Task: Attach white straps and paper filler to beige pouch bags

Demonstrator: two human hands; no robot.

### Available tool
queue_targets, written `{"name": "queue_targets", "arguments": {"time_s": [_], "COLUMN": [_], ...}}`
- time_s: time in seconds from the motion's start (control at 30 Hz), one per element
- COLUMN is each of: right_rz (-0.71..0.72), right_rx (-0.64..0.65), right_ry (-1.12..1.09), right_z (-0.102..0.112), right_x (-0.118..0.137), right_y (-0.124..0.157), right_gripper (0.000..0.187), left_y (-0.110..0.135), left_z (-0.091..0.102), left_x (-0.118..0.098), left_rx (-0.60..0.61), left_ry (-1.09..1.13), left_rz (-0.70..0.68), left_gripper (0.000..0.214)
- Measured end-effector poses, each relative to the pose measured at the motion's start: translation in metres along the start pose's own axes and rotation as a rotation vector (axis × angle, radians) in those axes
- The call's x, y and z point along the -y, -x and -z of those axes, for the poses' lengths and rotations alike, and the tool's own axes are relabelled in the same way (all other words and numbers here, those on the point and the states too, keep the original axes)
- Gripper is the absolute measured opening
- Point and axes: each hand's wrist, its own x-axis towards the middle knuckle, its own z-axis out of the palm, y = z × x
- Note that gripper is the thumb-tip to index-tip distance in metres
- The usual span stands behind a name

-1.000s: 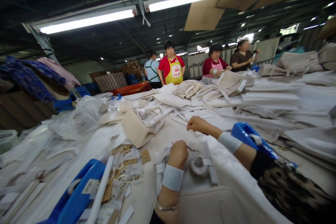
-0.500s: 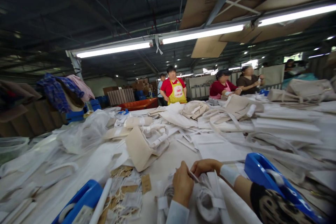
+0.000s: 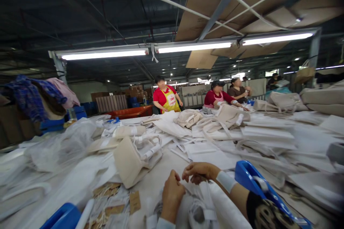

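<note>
My left hand point(image 3: 172, 194) is upright above a light bag, with its fingers curled together; whatever they pinch is hidden. To its right, my right hand point(image 3: 200, 172) hovers with bent fingers somewhat apart, and nothing shows in them. The two hands are close but separate. Below them stand the bag's coiled handles point(image 3: 198, 212), bound with white wrapping. A white sheet point(image 3: 228, 207) covers the side under my right forearm. Left of my left hand lie tags point(image 3: 134, 202) of brown card with white strings, some in clear sleeves.
A blue tape dispenser point(image 3: 251, 177) stands by my right forearm, another blue dispenser point(image 3: 61, 216) at lower left. Beige bags point(image 3: 129, 164), white sheets point(image 3: 204, 153) and clear plastic point(image 3: 67, 143) crowd the table. Several co-workers, including a person in a yellow apron point(image 3: 171, 101), are across it.
My hands have come apart from their shared pinch; the right hand's fingers have loosened. The view has turned rightward, shifting things left. The person in the yellow apron has lowered a hand toward the table.
</note>
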Motion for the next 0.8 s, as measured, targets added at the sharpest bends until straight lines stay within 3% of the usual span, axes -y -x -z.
{"name": "queue_targets", "arguments": {"time_s": [0.13,0.3,0.57,0.8], "right_rz": [0.15,0.283,0.249,0.232], "right_rx": [-0.059,-0.145,-0.208,-0.172], "right_ry": [-0.174,-0.239,-0.183,0.066], "right_z": [-0.001,-0.011,-0.009,-0.022], "right_x": [0.001,-0.009,-0.02,-0.01], "right_y": [0.013,0.022,0.028,0.024], "right_gripper": [0.042,0.045,0.041,0.044], "left_y": [-0.007,-0.01,-0.001,0.005], "left_z": [0.001,0.001,0.006,0.012], "left_x": [0.002,0.003,0.001,-0.007], "left_rx": [-0.009,0.017,0.01,-0.062], "left_ry": [0.294,0.594,0.813,0.868], "left_rz": [-0.036,-0.026,0.047,0.121], "left_gripper": [0.029,0.028,0.019,0.025]}}
